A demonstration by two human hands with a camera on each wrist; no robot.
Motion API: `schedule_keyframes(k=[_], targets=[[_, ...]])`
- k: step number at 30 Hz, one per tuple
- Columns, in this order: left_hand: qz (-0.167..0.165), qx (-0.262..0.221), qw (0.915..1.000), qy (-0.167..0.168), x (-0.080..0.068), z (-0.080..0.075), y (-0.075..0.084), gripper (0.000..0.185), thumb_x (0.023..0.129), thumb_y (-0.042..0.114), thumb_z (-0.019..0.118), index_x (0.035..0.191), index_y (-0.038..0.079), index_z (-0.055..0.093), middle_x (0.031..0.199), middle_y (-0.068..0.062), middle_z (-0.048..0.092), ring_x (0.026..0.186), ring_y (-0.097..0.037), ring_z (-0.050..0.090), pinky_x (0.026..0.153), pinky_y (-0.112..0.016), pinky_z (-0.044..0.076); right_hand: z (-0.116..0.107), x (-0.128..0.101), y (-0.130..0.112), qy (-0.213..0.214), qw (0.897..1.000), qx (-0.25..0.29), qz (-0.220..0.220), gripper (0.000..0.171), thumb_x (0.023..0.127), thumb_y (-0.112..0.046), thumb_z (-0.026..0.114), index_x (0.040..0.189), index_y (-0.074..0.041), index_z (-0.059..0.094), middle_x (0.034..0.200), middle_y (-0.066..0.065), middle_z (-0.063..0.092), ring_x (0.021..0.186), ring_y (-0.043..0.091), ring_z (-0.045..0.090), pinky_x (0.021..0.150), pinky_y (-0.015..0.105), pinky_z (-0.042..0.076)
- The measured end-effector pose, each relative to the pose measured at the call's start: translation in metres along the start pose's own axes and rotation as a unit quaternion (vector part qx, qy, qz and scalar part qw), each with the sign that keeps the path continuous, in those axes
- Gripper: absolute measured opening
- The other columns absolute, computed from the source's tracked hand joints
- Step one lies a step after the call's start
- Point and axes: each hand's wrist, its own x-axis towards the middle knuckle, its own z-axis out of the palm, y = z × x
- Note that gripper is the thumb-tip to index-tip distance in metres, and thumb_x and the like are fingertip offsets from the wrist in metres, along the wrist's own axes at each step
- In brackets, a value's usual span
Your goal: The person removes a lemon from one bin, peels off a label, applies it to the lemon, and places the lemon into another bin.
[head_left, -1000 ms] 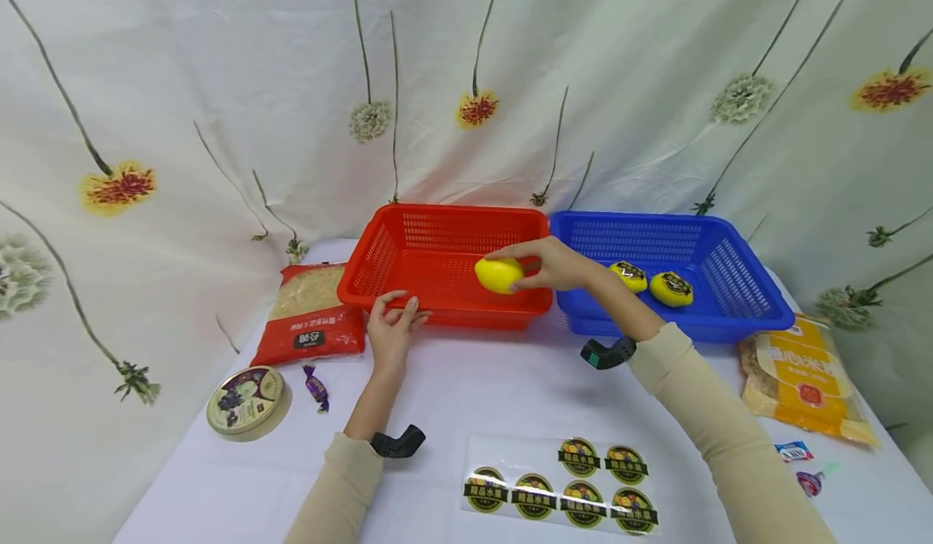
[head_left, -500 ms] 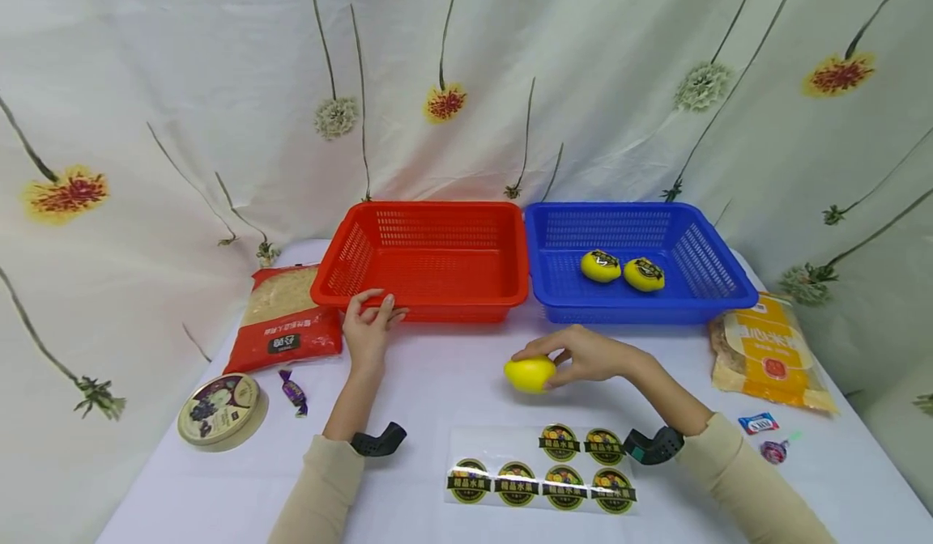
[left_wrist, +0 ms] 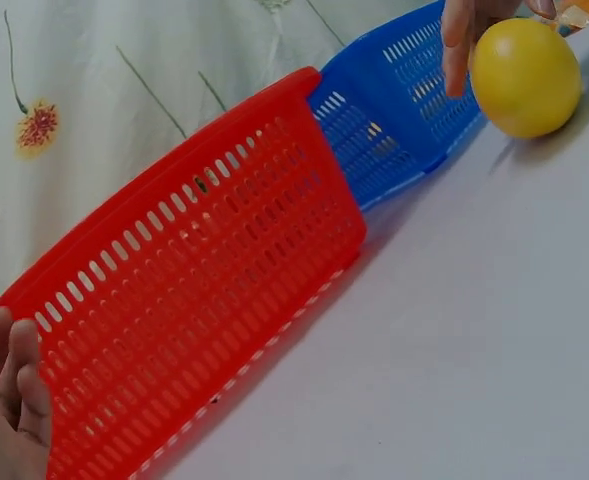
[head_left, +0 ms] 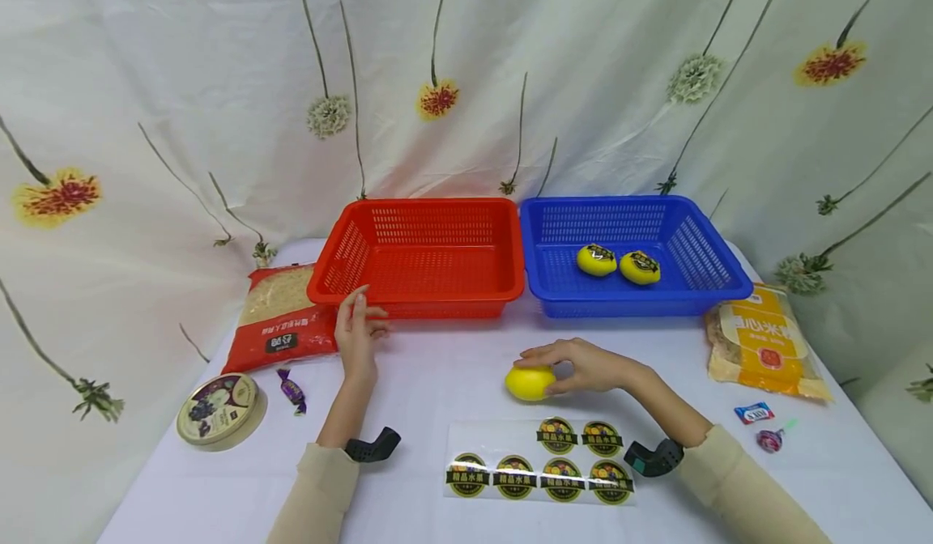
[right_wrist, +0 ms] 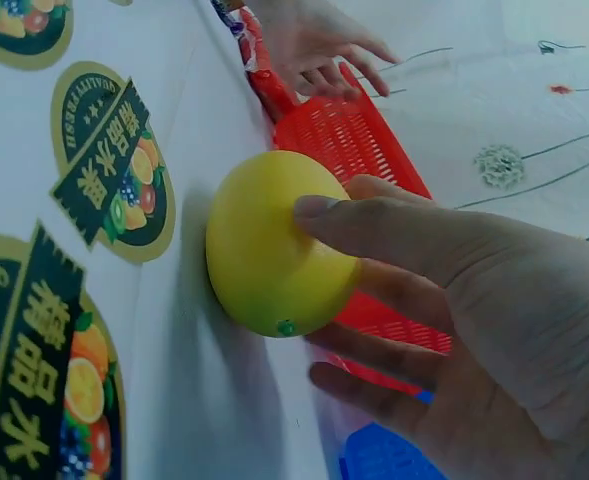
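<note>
A plain yellow lemon [head_left: 528,384] rests on the white table in front of the baskets. My right hand [head_left: 586,364] holds it from the right; in the right wrist view the thumb lies against the lemon [right_wrist: 269,245], with the other fingers behind it. My left hand [head_left: 356,346] is at the front rim of the red basket [head_left: 430,295], fingers loosely bent and holding nothing. Below the lemon lies a clear sheet of round fruit stickers [head_left: 514,477]. Two lemons [head_left: 596,260] bearing such stickers sit in the blue basket [head_left: 641,295].
Left on the table are a red-and-clear food bag [head_left: 280,317], a round tin [head_left: 219,408] and a purple wrapped candy [head_left: 292,391]. Right are a yellow food bag [head_left: 765,342], a small blue-and-red packet [head_left: 754,413] and a lollipop [head_left: 770,440]. A floral cloth hangs behind.
My right hand has brought the lemon from above the red basket down to the table near the stickers. My left hand has drawn slightly off the basket rim. The head view has shifted.
</note>
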Motion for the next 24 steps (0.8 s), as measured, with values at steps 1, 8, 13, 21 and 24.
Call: schedule_keyframes(k=[1, 8, 13, 21, 24], targets=[[0.003, -0.004, 0.9999, 0.013, -0.002, -0.001, 0.002, 0.033, 0.095, 0.035, 0.049, 0.117, 0.011, 0.055, 0.068, -0.004, 0.056, 0.050, -0.014, 0.055, 0.050, -0.020, 0.049, 0.001, -0.003, 0.000, 0.015, 1.000, -0.010, -0.001, 0.053, 0.083, -0.016, 0.070, 0.132, -0.012, 0.052, 0.134, 0.008, 0.050, 0.120, 0.025, 0.047, 0.095, 0.042, 0.043], [-0.013, 0.174, 0.9808, -0.087, -0.038, 0.007, 0.011, 0.016, 0.090, 0.015, 0.060, 0.101, 0.002, 0.061, 0.067, -0.002, 0.057, 0.055, -0.012, 0.052, 0.051, -0.019, 0.045, 0.013, -0.035, -0.010, 0.186, 0.982, -0.015, 0.041, 0.047, 0.081, -0.018, 0.072, 0.126, -0.020, 0.059, 0.123, -0.004, 0.058, 0.108, 0.017, 0.054, 0.088, 0.040, 0.046], [0.084, 0.361, 0.8555, -0.361, -0.080, 0.023, -0.002, 0.020, 0.082, 0.020, 0.071, 0.100, 0.012, 0.070, 0.085, 0.003, 0.066, 0.076, -0.011, 0.059, 0.065, -0.024, 0.049, 0.026, -0.053, -0.013, 0.303, 0.950, -0.007, 0.070, 0.031, 0.081, -0.013, 0.072, 0.111, -0.017, 0.068, 0.096, -0.007, 0.067, 0.080, 0.011, 0.058, 0.068, 0.030, 0.050], [0.127, 0.443, 0.7515, -0.472, -0.112, 0.031, -0.032, 0.032, 0.077, 0.038, 0.073, 0.103, 0.019, 0.072, 0.086, 0.015, 0.060, 0.081, -0.003, 0.051, 0.077, -0.025, 0.045, 0.051, -0.062, -0.006, 0.312, 0.942, -0.016, 0.120, 0.022, 0.079, -0.012, 0.073, 0.100, -0.019, 0.072, 0.085, -0.014, 0.066, 0.072, 0.002, 0.054, 0.062, 0.023, 0.047], [0.128, 0.450, 0.7467, -0.473, -0.115, 0.032, -0.035, 0.027, 0.075, 0.034, 0.075, 0.099, 0.020, 0.074, 0.083, 0.016, 0.059, 0.079, -0.003, 0.049, 0.076, -0.026, 0.043, 0.057, -0.061, -0.005, 0.280, 0.953, -0.018, 0.116, 0.020, 0.080, -0.014, 0.072, 0.099, -0.020, 0.072, 0.085, -0.015, 0.065, 0.075, 0.003, 0.053, 0.065, 0.025, 0.047]])
